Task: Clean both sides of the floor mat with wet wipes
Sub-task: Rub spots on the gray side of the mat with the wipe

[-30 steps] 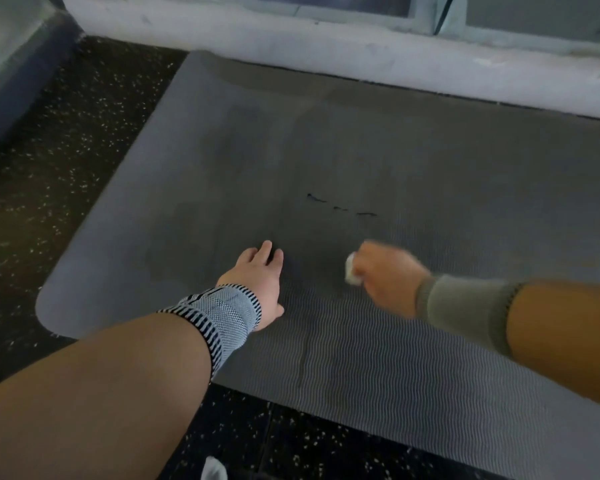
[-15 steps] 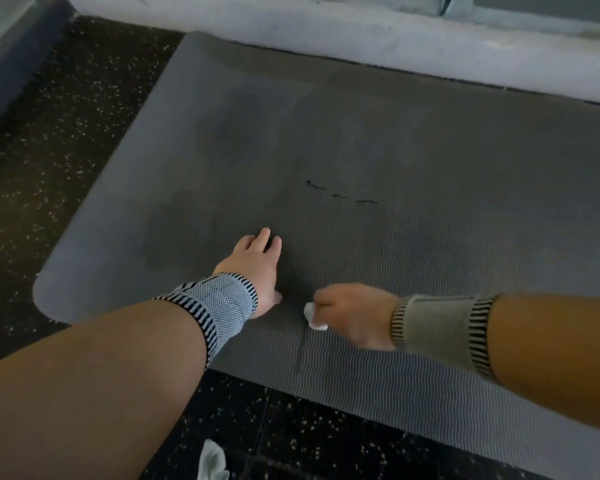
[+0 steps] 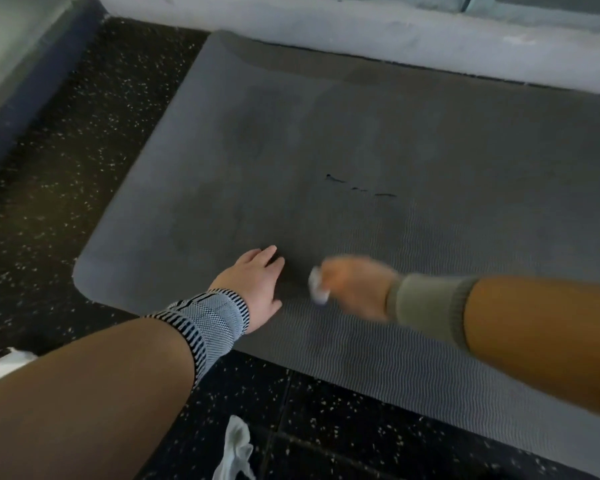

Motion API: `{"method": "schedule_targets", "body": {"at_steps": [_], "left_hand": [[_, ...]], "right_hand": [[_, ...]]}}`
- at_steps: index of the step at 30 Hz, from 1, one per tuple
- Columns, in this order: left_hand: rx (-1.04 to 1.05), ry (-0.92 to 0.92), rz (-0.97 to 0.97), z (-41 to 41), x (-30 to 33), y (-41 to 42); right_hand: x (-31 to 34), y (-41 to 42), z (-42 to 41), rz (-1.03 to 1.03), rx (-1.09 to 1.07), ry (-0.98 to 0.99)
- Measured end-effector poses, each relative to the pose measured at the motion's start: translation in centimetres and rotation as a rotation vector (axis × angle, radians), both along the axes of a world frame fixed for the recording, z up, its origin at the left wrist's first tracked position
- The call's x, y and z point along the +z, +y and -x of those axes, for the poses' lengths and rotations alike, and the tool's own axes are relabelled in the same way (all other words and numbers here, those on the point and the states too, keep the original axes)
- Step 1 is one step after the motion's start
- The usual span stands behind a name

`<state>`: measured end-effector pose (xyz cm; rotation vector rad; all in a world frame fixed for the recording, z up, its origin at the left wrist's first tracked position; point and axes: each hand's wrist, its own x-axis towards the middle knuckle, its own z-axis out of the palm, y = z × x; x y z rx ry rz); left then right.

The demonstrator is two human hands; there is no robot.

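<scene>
- A crumpled white wipe (image 3: 237, 452) lay on the black speckled floor (image 3: 63, 161) at the bottom edge of the view, off the mat and just in front of its near edge.
- Another white object (image 3: 6, 365) showed at the lower left behind the left forearm; it was too cut off to name.
- The left forearm reached forward from the lower left, wearing a striped black-and-white wrist band (image 3: 208, 320).
- The left hand (image 3: 257, 282) lay palm down on the grey floor mat (image 3: 326, 133), fingers stretched out flat and close together, holding nothing.
- Just beside it to the right, the right hand (image 3: 355, 285) was blurred, its fingers curled around a small bunched wet wipe (image 3: 317, 285) that stuck out on the side towards the left hand and met the mat surface.
- The right wrist carried a plain olive-grey band (image 3: 426, 306).
- The mat lay flat on the floor, its near part finely ribbed in wavy lines, its rounded near-left corner to the left of the left hand.
- Farther in, a short row of dark marks (image 3: 361, 187) crossed the mat's middle.
- The mat's far edge ran along a pale ledge (image 3: 361, 32) at the top.
</scene>
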<state>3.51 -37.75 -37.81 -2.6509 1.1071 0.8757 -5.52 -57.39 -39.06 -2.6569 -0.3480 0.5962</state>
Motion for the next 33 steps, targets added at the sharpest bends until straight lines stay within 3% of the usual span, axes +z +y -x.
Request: {"method": "schedule_targets", "body": {"at_steps": [3,10,15,18,24,26,30,31,33], "left_hand": [[-0.122,0.065,-0.037,0.4,1.2,0.3],[-0.415,-0.043,-0.049,-4.0,4.2,1.6],[-0.143,0.005,0.108,-1.3,0.1,2.1],[-0.137,-0.054,0.183,-0.7,-1.8,2.6],[-0.186,-0.036,0.217,-1.6,-2.5,3.4],[-0.205,-0.023,0.213,-1.5,-2.7,3.8],[-0.199,-0.008,0.228,-1.7,-2.5,3.8],[-0.208,0.000,0.225,-1.6,-2.4,3.7],[-0.247,-0.001,0.216,-1.3,-2.1,4.0]], "right_hand": [[0.0,-3.4,-3.4,0.257,-0.203,-0.089],[3.1,-2.8,-2.9,0.377,-0.087,-0.052],[6.2,-3.5,-0.1,0.267,-0.089,-0.062],[5.8,-3.2,0.9,0.228,-0.193,-0.045],[-0.2,1.4,-0.4,0.352,-0.662,-0.176],[-1.3,5.6,1.6,0.280,-0.558,-0.180],[0.3,9.3,4.2,0.106,-0.097,0.007],[0.3,8.2,3.0,0.132,-0.100,0.003],[0.2,6.1,0.1,0.228,-0.350,-0.068]]}}
